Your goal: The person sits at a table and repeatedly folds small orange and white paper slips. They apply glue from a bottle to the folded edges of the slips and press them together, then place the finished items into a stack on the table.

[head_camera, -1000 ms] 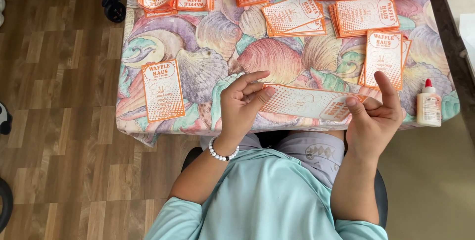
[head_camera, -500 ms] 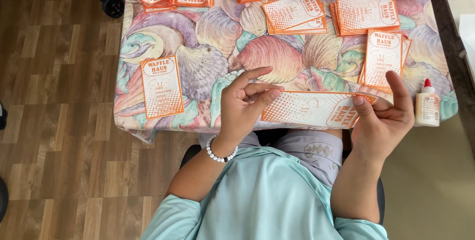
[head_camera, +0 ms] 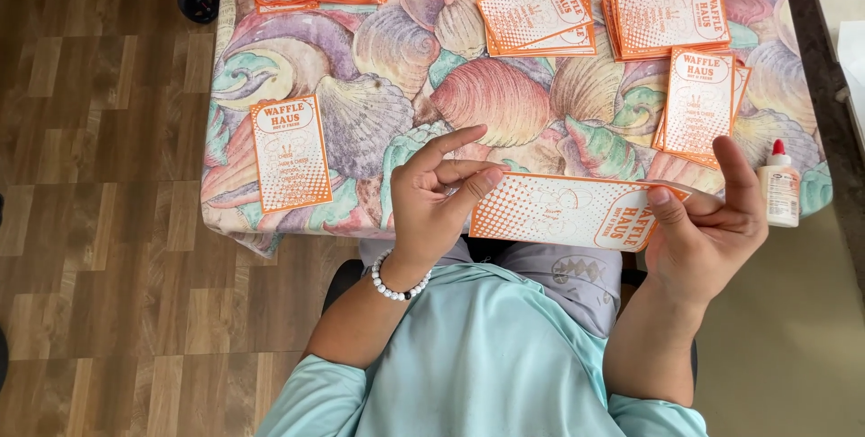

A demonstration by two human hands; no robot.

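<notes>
Both hands are up over the near edge of the table, sharing one long orange-and-white printed card [head_camera: 572, 212] held flat and lengthwise across the lower middle of the frame. The left hand [head_camera: 437, 198] pinches the card's left end, thumb and curled fingers closed on it while the index finger sticks out straight toward the upper right, and a white bead bracelet [head_camera: 396, 282] circles that wrist. The right hand [head_camera: 712, 225] grips the card's right end, thumb laid on top of the print and fingers wrapped beneath. Under it all lies a tablecloth [head_camera: 396, 50] covered in big pastel seashells. A single matching card [head_camera: 290, 154] lies alone at centre left of the frame, well apart from the hands. A small pile of cards [head_camera: 698, 102] sits at right, just above the right hand, with a white glue bottle [head_camera: 780, 185] with a red cap standing beside it at the right edge. More orange stacks [head_camera: 667, 21] line the top of the frame.
</notes>
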